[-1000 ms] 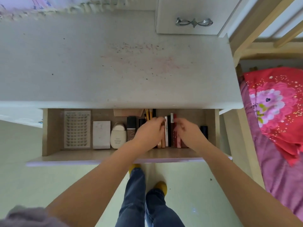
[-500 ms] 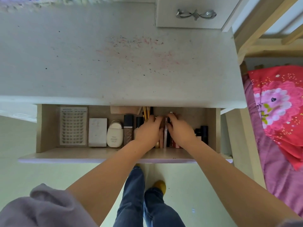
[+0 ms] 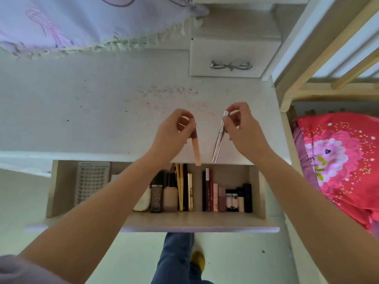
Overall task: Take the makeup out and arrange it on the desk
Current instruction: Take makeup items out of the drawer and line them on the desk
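Above the table edge: two slim makeup tubes are held in the air, neither yet set down.
Left hand (image 3: 172, 133): fingertips are pinched on the upper end of a pink lip-gloss tube (image 3: 195, 148), which hangs with its lower end over the drawer gap.
Right hand (image 3: 243, 130): thumb and fingers are pinched near the silver cap of a clear silver-capped tube (image 3: 219, 138), which slants down toward the left.
Table (image 3: 92, 111): a white top marked with reddish smears and dark specks; no makeup is seen laid on it.
Open drawer (image 3: 194, 221): most of the makeup is left inside, namely foundation bottles (image 3: 170, 195), gold-handled brushes (image 3: 180, 187), a row of lipsticks (image 3: 231, 198) and a lash tray (image 3: 91, 181).
Risk, grip: both tubes are held only at one end; a loosened pinch is judged likely to drop them back into the drawer or onto the floor.
Risk, placement: round tubes laid near the front edge are judged liable to roll off.
Risk, collision: the lower tips lie near each other and could be knocked together.
Risk, drawer: the projecting front could be bumped by the legs (image 3: 178, 261) below.
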The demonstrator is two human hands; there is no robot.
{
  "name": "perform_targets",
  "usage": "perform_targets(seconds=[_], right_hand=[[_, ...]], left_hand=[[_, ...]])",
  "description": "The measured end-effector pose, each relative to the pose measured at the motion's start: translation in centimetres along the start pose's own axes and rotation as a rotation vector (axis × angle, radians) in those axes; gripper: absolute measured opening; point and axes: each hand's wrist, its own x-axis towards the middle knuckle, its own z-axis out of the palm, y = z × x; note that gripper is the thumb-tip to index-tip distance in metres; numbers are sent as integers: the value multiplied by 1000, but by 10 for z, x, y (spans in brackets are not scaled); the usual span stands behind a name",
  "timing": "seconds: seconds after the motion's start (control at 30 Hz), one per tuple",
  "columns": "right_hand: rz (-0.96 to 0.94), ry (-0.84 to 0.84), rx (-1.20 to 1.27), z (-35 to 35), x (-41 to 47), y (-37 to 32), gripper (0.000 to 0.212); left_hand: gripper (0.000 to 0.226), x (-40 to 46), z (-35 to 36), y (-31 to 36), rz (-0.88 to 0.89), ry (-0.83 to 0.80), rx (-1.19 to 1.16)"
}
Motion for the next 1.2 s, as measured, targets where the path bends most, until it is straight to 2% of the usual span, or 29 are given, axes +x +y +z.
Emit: perform_targets(seconds=[0.23, 0.43, 0.57, 0.67, 0.77, 0.83, 0.9, 0.97, 1.07, 1.2], right_hand=[[109, -114, -120, 28, 98, 8, 17], [104, -64, -208, 45, 112, 25, 17], [134, -69, -154, 40, 104, 24, 21], [134, -46, -125, 26, 75, 19, 20], [74, -47, -53, 13, 4, 18, 13], [116, -178, -35, 19, -55, 26, 14], [205, -380, -125, 37, -96, 46, 17], [255, -491, -267, 58, -110, 70, 30], [238, -506, -462, 81, -100, 98, 50], [207, -505, -638, 98, -76, 112, 55]], left_hand=[[12, 108, 19, -6, -105, -19, 103], [11, 124, 29, -19, -109, -17, 143], [21, 114, 28, -15, -111, 5, 109], [24, 90, 22, -11, -100, 27, 150], [11, 18, 15, -18, 56, 70, 191], [17, -42, 19, -32, 151, -25, 280], [27, -81, 33, -60, 229, -181, 455], [34, -92, 49, -85, 131, -304, 626], [49, -82, 67, -110, -79, -336, 807], [56, -69, 81, -121, -165, -362, 943]])
